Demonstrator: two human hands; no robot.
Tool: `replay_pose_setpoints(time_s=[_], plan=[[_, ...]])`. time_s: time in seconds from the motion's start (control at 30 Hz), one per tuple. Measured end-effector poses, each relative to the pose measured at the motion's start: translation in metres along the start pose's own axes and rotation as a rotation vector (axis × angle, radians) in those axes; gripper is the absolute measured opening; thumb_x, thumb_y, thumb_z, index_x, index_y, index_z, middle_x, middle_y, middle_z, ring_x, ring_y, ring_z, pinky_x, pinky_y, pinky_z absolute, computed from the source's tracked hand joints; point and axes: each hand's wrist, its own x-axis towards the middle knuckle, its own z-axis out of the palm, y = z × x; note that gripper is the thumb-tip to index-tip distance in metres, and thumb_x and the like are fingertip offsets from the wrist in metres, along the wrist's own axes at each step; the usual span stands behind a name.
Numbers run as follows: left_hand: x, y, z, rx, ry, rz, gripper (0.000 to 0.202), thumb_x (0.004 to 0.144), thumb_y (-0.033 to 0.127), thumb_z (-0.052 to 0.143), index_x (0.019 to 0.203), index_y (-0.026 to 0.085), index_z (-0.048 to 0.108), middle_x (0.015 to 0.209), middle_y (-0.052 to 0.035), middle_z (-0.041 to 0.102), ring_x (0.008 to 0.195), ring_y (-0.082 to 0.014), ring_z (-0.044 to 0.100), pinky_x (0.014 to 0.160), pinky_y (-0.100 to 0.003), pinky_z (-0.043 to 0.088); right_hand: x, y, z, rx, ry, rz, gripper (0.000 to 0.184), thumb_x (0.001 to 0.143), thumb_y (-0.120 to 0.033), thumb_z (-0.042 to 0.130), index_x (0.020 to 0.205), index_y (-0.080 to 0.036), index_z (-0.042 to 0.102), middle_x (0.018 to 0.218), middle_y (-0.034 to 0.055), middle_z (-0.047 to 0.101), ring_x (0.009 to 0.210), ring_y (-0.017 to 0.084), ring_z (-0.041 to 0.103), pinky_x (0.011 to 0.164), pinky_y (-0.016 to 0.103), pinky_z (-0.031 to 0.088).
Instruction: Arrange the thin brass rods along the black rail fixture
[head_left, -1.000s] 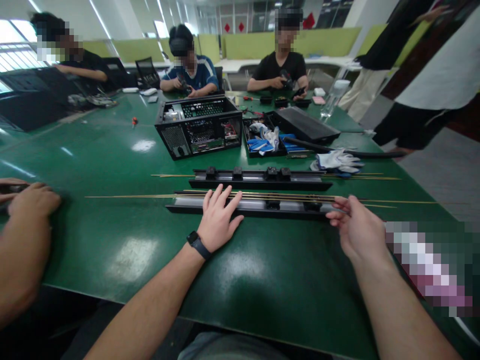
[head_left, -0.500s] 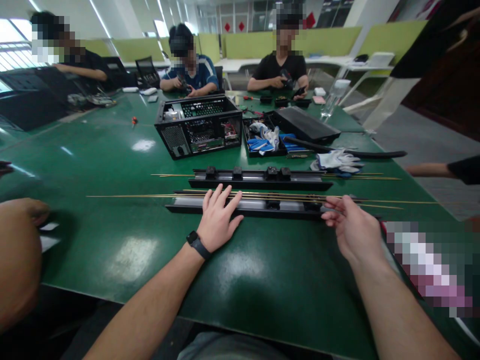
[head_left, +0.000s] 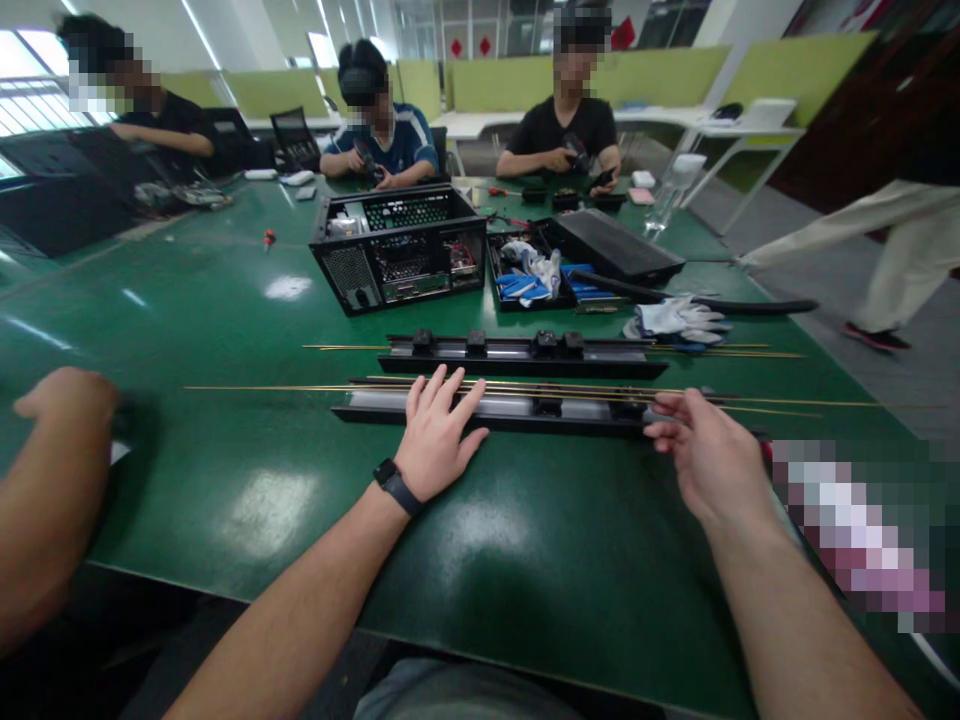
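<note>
On near rail (head_left: 517, 407), left hand (head_left: 435, 440) flat, right hand (head_left: 705, 455) at its end

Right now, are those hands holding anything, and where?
The left hand lies flat on the middle of the near long black rail. The fingers of the right hand touch its right end by thin brass rods; a grip cannot be told.

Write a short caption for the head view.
Left hand flat on near black rail, right hand at its end, brass rods along it.
</note>
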Motion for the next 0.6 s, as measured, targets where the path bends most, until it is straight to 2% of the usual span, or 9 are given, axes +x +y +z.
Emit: replay_pose_setpoints(time_s=[0.13, 0.27, 0.5, 0.6], plan=[[-0.001, -0.001, 0.001, 0.009, 0.014, 0.007, 0.064, 0.111, 0.030, 0.082, 0.174, 0.026, 0.071, 0.185, -0.0204, 0.064, 0.180, -0.0472, 0.051, 0.151, -0.074, 0.034, -0.002, -0.001, 0.001, 0.006, -0.007, 0.015, 0.059, 0.084, -0.072, 0.106, 0.097, -0.018, 0.085, 0.104, 0.0101, 0.084, 0.063, 0.012, 0.073, 0.048, 0.020, 0.052], [-0.001, -0.001, 0.000, 0.015, 0.021, 0.013, 0.064, 0.111, 0.030, 0.081, 0.174, 0.027, 0.071, 0.185, -0.0200, 0.064, 0.180, -0.0474, 0.052, 0.149, -0.075, 0.036, 0.000, 0.000, 0.000, 0.018, -0.010, 0.010, 0.053, 0.093, -0.068, 0.101, 0.099, -0.019, 0.084, 0.104, 0.0101, 0.084, 0.063, 0.012, 0.074, 0.048, 0.020, 0.052], [-0.001, -0.002, 0.002, 0.001, 0.014, 0.000, 0.065, 0.111, 0.031, 0.081, 0.175, 0.029, 0.071, 0.186, -0.0182, 0.064, 0.181, -0.0469, 0.051, 0.151, -0.076, 0.033, 0.014, 0.004, -0.008, 0.035, 0.151, -0.027, 0.038, 0.104, -0.055, 0.089, 0.100, -0.018, 0.081, 0.110, 0.0112, 0.084, 0.059, 0.011, 0.071, 0.044, 0.020, 0.049], [-0.001, -0.002, 0.002, 0.001, 0.015, 0.002, 0.065, 0.111, 0.031, 0.080, 0.175, 0.028, 0.071, 0.186, -0.0192, 0.064, 0.181, -0.0472, 0.051, 0.150, -0.076, 0.034, 0.010, 0.003, -0.006, 0.031, 0.090, -0.011, 0.040, 0.101, -0.056, 0.093, 0.101, -0.018, 0.083, 0.105, 0.0095, 0.083, 0.059, 0.012, 0.071, 0.044, 0.021, 0.050]])
